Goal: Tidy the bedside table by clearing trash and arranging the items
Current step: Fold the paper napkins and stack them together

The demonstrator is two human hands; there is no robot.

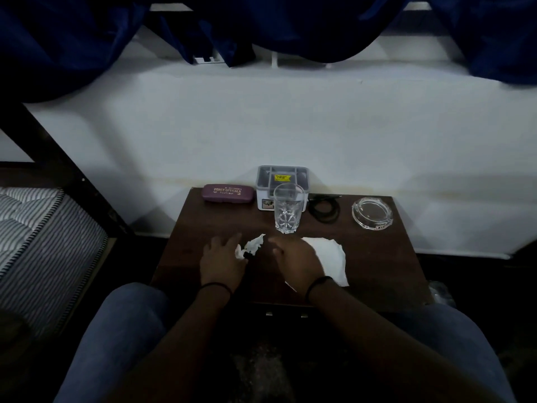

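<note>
Desk (203, 228) first: I see both hands low over its near half, a flat white tissue (331, 257) under the right hand (296, 263). Between them lies a crumpled tissue (252, 246), the left hand (222, 261) touching it with loosely spread fingers. Beyond the hands stands a glass (287, 209); the right hand's fingers curl loosely, holding nothing I can make out.

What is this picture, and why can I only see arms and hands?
The camera sits on a person's head and looks down, so you see only their arms. Below is a small brown table. The left hand touches a crumpled tissue; whether it grips it is hard to tell. The right hand rests on a flat white paper. Further back stand a drinking glass, a purple glasses case, a small box, a black cord and a glass ashtray.
</note>
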